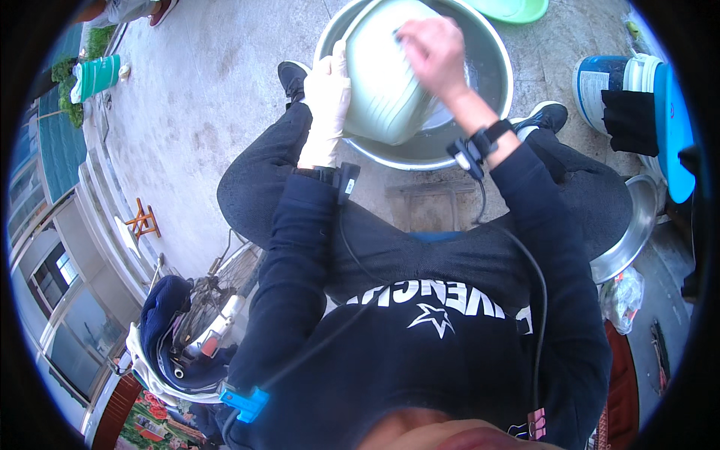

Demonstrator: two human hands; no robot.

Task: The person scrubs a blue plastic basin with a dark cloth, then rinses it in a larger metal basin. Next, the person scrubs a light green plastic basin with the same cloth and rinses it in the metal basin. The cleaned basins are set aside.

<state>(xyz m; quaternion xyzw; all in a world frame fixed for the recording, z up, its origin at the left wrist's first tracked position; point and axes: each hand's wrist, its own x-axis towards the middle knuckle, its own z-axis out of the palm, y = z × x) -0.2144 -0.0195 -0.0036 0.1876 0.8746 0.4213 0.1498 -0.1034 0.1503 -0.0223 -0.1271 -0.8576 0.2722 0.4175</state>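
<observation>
A pale green plastic basin (377, 79) is tilted inside a large round metal basin (507, 94), its ridged outside facing up. My left hand (328, 101), in a whitish glove, grips the pale basin by its left side, with the thumb along the edge. My right hand (435, 58) is bare and slightly blurred, its fingers curled together over the pale basin's upper surface. A small dark bit shows at those fingertips, too small to name. Greyish water seems to lie in the metal basin, partly hidden by the pale one.
A bright green basin (514, 9) sits beyond the metal one. At right stand a white-and-blue bucket (592, 90), a blue basin (675, 135) and another metal basin (630, 232). Lower left is a wire basket (236, 274) with dark cloth. A wooden stool (142, 219) stands further left.
</observation>
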